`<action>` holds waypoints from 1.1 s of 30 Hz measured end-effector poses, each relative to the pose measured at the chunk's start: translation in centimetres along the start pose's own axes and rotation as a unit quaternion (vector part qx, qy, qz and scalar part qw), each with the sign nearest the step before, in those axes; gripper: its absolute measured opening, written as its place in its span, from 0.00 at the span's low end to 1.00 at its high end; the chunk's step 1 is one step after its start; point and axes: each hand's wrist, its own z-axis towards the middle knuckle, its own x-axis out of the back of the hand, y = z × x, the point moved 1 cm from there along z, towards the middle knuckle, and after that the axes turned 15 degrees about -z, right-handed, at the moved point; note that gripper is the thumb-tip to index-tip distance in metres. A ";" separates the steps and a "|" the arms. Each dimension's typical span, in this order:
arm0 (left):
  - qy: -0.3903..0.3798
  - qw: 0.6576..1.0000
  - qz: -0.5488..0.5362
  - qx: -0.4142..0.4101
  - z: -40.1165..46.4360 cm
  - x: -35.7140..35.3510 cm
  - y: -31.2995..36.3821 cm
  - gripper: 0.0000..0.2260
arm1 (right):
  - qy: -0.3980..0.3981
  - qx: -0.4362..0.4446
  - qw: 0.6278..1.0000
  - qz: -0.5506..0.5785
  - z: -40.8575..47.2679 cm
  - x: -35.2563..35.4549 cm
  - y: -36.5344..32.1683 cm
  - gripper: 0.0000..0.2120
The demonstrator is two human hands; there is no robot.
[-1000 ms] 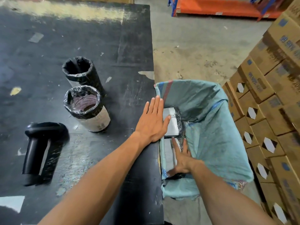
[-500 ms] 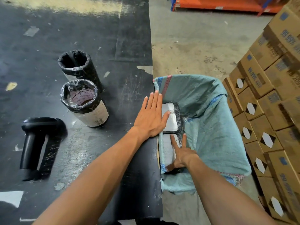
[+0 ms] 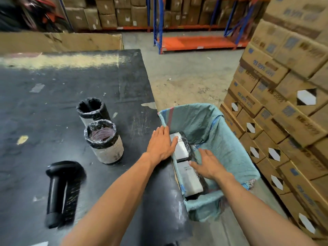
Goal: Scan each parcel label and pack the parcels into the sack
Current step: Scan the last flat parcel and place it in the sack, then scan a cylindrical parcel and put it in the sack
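A teal woven sack (image 3: 229,144) hangs open at the right edge of the black table (image 3: 53,96). Two flat parcels in black wrap with white labels lie inside it, one further back (image 3: 181,148) and one nearer (image 3: 190,180). My left hand (image 3: 161,144) lies flat and open on the table edge, its thumb touching the far parcel. Over the sack, my right hand (image 3: 207,165) hovers with fingers spread, holding nothing. Two cylindrical parcels stand on the table, a near one (image 3: 104,141) and a far one (image 3: 92,109). A black handheld scanner (image 3: 61,192) lies at the front left.
Stacked cardboard boxes (image 3: 284,112) rise close to the right of the sack. Bare concrete floor (image 3: 186,77) lies beyond it. Orange and blue shelving (image 3: 195,41) with cartons stands at the back. A flat cardboard sheet (image 3: 60,41) lies behind the table.
My right hand has lifted off the near parcel and moved right, above the sack. The left hand stays put. The camera has tilted up, showing the shelving.
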 end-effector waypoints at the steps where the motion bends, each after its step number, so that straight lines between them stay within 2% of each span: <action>1: 0.007 1.000 0.007 -0.015 -0.1 1.0 0.5 0.24 | 0.018 -0.007 1.000 0.008 -0.5 0.8 -0.4 0.42; 3: 0.009 0.999 0.026 -0.046 -0.3 3.4 1.6 0.21 | 0.050 -0.016 0.998 0.028 -1.4 2.6 -1.6 0.40; 7: -0.007 0.993 0.055 -0.104 -0.6 9.1 3.3 0.22 | 0.125 -0.003 0.991 0.049 -3.6 6.7 -5.4 0.37; 11: -0.044 0.988 0.027 -0.147 -1.8 15.8 2.3 0.21 | 0.178 0.041 0.980 0.073 -6.6 9.9 -11.3 0.36; 15: -0.099 0.978 0.062 -0.172 -3.7 22.1 -0.7 0.22 | 0.184 0.124 0.973 0.060 -10.0 11.1 -19.0 0.35; 20: -0.211 0.953 0.158 -0.151 -6.1 25.9 -3.9 0.29 | 0.134 0.215 0.967 0.027 -14.0 8.7 -28.4 0.31; 22: -0.241 0.944 0.179 -0.135 -6.9 26.1 -4.5 0.31 | 0.096 0.236 0.967 0.012 -14.8 6.7 -32.0 0.35; 25: -0.277 0.938 0.174 -0.115 -7.6 25.5 -4.8 0.28 | 0.040 0.202 0.978 0.034 -15.2 3.8 -36.8 0.44; 29: -0.264 0.939 0.185 -0.122 -8.0 24.6 -5.6 0.27 | -0.026 0.152 0.981 0.121 -14.6 0.8 -40.6 0.52; 31: -0.248 0.938 0.199 -0.139 -8.4 24.8 -6.4 0.30 | -0.037 0.135 0.975 0.171 -13.9 0.0 -41.0 0.50; 33: -0.227 0.939 0.207 -0.156 -8.6 25.3 -7.4 0.31 | -0.041 0.123 0.966 0.225 -13.5 -0.4 -41.0 0.44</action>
